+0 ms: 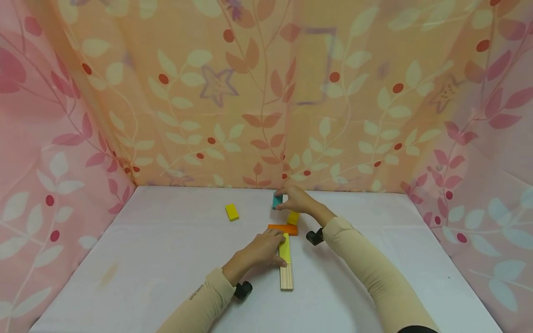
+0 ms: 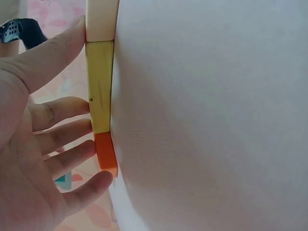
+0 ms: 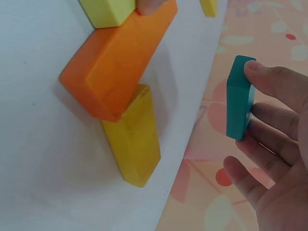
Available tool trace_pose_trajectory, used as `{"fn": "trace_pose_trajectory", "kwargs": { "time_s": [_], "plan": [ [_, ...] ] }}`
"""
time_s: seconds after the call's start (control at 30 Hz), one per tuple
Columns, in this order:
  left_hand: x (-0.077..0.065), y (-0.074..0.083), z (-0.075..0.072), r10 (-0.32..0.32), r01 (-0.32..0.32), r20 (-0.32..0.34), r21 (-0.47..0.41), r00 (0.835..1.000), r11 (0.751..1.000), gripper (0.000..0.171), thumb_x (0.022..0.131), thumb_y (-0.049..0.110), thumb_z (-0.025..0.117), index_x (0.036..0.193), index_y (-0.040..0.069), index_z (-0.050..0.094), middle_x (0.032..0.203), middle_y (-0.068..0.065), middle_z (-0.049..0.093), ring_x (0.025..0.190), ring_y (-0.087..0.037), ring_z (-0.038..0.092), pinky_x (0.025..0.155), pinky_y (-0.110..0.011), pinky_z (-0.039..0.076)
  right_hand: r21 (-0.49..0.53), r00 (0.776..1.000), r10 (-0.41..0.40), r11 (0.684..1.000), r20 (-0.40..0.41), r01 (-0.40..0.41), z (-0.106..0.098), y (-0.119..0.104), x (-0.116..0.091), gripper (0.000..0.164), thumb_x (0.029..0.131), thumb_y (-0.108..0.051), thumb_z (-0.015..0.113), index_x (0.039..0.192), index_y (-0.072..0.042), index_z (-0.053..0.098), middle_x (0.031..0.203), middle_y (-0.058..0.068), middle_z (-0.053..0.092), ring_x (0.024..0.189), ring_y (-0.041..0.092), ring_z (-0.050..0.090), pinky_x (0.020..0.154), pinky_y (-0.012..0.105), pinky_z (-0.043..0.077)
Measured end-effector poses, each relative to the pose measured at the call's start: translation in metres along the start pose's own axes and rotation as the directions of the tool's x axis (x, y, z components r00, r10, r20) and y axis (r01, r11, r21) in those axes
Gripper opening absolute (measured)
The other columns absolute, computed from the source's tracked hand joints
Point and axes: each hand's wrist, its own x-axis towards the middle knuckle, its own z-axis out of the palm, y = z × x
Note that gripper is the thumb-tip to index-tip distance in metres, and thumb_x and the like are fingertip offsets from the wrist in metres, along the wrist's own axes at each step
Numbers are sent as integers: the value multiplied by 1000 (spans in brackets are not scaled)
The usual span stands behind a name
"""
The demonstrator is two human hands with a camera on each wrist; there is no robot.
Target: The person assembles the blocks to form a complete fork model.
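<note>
My right hand pinches a teal block between thumb and fingers at the far side of the table. My left hand lies along a row of blocks, its fingertips touching their side. That row runs from a plain wood block through a light yellow block to an orange block set crosswise at the far end. In the left wrist view the thumb is at the plain block and the little finger by the orange one. A yellow block adjoins the orange block's far side.
A separate yellow block lies to the left on the white table. Floral cloth hangs along the back and both sides. Dark wrist cameras, such as the one on the right sleeve, sit near the tabletop.
</note>
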Motion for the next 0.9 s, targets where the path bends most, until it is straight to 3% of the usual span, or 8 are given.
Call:
{"fn": "trace_pose_trajectory", "kwargs": {
  "time_s": [0.4,0.63,0.9],
  "plan": [
    [-2,2,-1,-8,8,-4,-19,1000,1000,69,75,48,80,129,11,58,136,-4,54,125,-21,48,105,-46,44,-26,1000,1,1000,14,-1,4,2,-9,46,84,-28,77,123,-6,66,139,13,57,139,34,40,115,50,33],
    [-2,2,-1,-3,3,2,3,1000,1000,70,75,50,80,130,11,59,141,-5,52,132,-22,46,106,-47,43,8,999,10,1000,34,-10,10,5,-12,44,84,-26,77,121,-5,67,134,13,60,125,30,55,109,46,43],
    [-4,2,-1,7,-8,-14,-28,1000,1000,67,75,47,80,127,10,59,135,-5,54,125,-21,47,102,-46,45,0,999,27,1000,46,-27,15,8,-15,43,84,-26,77,120,-6,67,134,11,60,125,30,54,109,47,41]
  ]
}}
